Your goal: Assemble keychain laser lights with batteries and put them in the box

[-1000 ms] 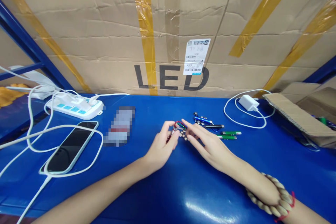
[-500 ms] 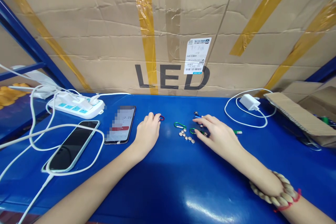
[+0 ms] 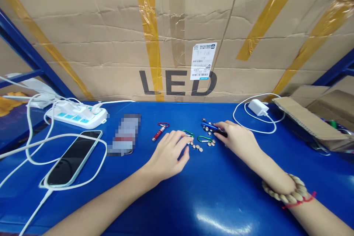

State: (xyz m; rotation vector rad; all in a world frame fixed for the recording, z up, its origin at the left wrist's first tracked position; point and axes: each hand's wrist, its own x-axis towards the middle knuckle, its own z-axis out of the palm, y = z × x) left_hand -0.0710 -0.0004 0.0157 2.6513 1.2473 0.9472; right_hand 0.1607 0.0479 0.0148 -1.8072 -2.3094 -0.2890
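Observation:
On the blue table lie several small keychain flashlights and loose parts. A red flashlight with a red carabiner lies alone, just left of my left hand. That hand rests flat with fingers apart, its fingertips at a scatter of silver button cells. Two green carabiners lie beside the cells. My right hand, a bead bracelet on its wrist, has its fingers pinched on a black flashlight, next to a blue flashlight.
A large cardboard box marked LED walls off the back. At the left are a power strip, a phone ringed by white cable, and a second phone. A white charger and cardboard pieces sit at the right.
My left hand set the red flashlight down to the left, then came back to the button cells. My right hand moved from the cells to the flashlights behind them.

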